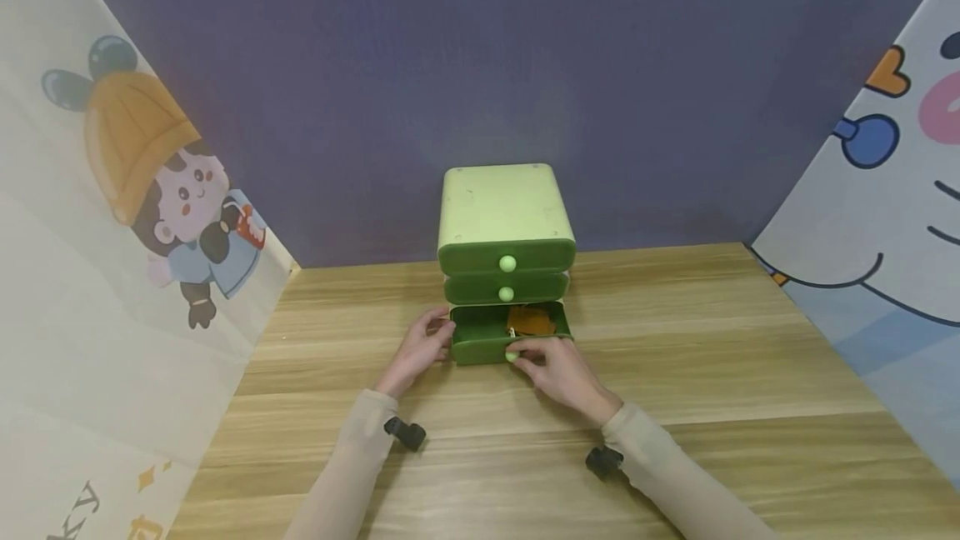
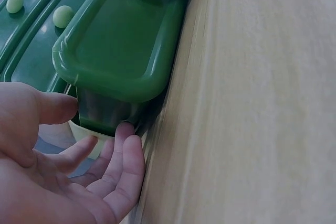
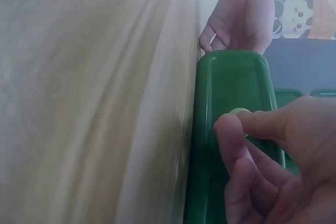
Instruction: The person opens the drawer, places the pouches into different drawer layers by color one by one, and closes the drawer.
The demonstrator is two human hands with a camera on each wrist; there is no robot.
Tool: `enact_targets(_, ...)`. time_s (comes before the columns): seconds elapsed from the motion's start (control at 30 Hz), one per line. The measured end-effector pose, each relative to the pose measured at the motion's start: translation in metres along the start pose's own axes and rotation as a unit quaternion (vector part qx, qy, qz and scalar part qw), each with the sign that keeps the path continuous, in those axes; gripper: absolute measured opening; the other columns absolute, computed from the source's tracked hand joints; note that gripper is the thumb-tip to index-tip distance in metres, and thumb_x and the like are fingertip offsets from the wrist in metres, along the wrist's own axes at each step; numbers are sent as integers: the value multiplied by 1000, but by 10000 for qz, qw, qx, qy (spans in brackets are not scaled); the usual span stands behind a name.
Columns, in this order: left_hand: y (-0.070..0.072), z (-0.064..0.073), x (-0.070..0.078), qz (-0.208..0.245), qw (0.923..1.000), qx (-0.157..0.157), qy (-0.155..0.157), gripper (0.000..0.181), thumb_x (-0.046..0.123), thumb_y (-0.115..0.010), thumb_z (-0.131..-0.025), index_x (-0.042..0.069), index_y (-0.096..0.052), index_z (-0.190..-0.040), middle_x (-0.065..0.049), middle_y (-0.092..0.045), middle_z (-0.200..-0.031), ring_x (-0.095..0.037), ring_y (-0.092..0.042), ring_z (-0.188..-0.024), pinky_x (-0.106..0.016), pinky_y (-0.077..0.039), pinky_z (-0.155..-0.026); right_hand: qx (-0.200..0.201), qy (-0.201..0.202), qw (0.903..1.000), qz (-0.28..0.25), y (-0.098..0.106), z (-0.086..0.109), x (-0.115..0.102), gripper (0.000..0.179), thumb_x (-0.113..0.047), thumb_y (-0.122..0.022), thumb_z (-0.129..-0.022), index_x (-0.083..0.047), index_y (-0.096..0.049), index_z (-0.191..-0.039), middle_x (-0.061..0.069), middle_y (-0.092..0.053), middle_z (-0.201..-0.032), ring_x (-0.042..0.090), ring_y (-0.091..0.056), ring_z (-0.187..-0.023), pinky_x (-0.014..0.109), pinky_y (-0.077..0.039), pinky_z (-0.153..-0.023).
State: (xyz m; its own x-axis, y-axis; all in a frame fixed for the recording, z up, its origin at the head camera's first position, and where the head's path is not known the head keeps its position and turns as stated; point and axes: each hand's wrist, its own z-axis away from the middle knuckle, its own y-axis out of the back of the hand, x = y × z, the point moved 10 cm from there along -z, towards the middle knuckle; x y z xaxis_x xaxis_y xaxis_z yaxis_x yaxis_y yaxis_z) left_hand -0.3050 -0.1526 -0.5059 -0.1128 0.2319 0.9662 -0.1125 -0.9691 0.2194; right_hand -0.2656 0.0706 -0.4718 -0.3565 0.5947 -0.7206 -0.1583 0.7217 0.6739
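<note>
A small cabinet point(image 1: 504, 202) with a pale green shell and green drawer fronts stands against the back wall. Its bottom drawer point(image 1: 480, 352) is pulled out; an orange-brown item point(image 1: 531, 322) with a small whitish bit lies inside on the right. Between thumb and forefinger, my right hand point(image 1: 558, 369) pinches the light green knob point(image 3: 240, 112) of that drawer. Beside the drawer's left side is my left hand point(image 1: 422, 348), fingers loosely bent. In the left wrist view its fingertips point(image 2: 125, 129) are close to the drawer's side and the shell's edge; whether they touch cannot be told.
Above the pulled-out drawer, the top drawer point(image 1: 472, 257) and middle drawer point(image 1: 472, 288) are closed. The cabinet stands on a wood-grain table point(image 1: 675, 340). A dark blue panel point(image 1: 360, 107) rises behind, with cartoon-printed panels on the left point(image 1: 45, 257) and right point(image 1: 840, 223).
</note>
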Motion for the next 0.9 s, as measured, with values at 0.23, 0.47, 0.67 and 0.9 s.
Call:
enact_targets(0.23,1,0,0,-32,10000,-11,4,53,17,-56,-111,-3,-43,-158,-29,-56,-146,-28,-66,-108,-35,-61,-84,-24,-143,9999,55,0,-1,2,23,-20,-77,-99,-19,-81,-122,6,-83,-104,4,-57,-42,23,-46,-49)
enact_targets(0.47,0,-1,-2,12,10000,2,1,53,17,-56,-110,-3,-43,-158,-29,-56,-145,-24,-64,-104,-33,-60,-82,-93,-293,9995,-13,-1,-2,4,23,-21,-77,-100,-20,-81,-123,7,-83,-106,9,-61,-44,25,-44,-47)
enact_targets(0.67,-1,-1,-3,84,10000,-11,47,54,17,-57,-110,-3,-42,-158,-29,-55,-146,-23,-64,-103,-32,-60,-82,-87,-261,9996,-49,-1,-4,5,23,-20,-76,-100,-20,-81,-123,4,-83,-97,6,-55,-43,24,-43,-47)
enact_targets(0.9,0,-1,-4,62,10000,-9,40,53,16,-56,-110,-3,-42,-158,-29,-55,-147,-25,-64,-106,-34,-61,-83,-123,-295,9993,-187,-1,-6,7,24,-20,-75,-101,-17,-80,-124,5,-82,-93,8,-57,-42,24,-41,-43)
